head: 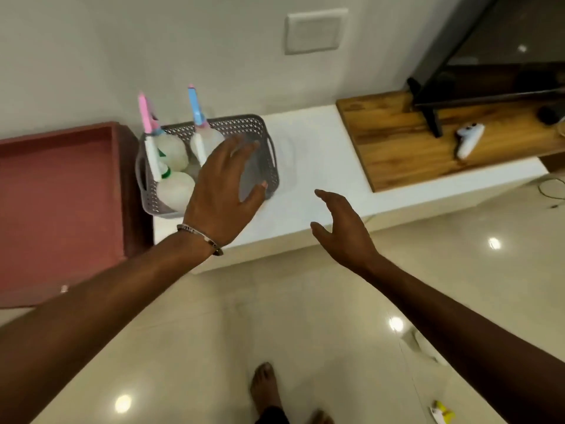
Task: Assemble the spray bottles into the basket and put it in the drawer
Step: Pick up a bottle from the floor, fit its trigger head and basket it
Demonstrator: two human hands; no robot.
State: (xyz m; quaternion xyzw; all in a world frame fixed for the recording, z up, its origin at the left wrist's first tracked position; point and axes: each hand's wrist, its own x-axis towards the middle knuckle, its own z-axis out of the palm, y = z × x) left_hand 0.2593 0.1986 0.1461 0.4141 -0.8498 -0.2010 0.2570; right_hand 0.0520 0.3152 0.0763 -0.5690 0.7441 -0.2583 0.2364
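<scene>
A grey perforated basket (pixel 263 130) stands at the left end of a low white counter (pixel 318 166). Inside it are white spray bottles: one with a pink head (pixel 143 114), one with a blue head (pixel 194 104), and one with a green collar (pixel 175 188) at the front. My left hand (pixel 223 185) hovers over the basket's right half with fingers spread, holding nothing. To the right of the basket, my right hand (pixel 342 228) floats above the counter's front edge, fingers loosely extended and empty. Directly left of the basket an open pink-red drawer (pixel 58 194) shows its bare bottom.
A wooden board (pixel 397 142) lies on the counter's right part, carrying a white controller (pixel 467 140) and a dark TV stand (pixel 428 108). A small yellow item (pixel 441 414) and a white item (pixel 425 347) lie on the glossy tiled floor. My bare foot (pixel 266 387) is below.
</scene>
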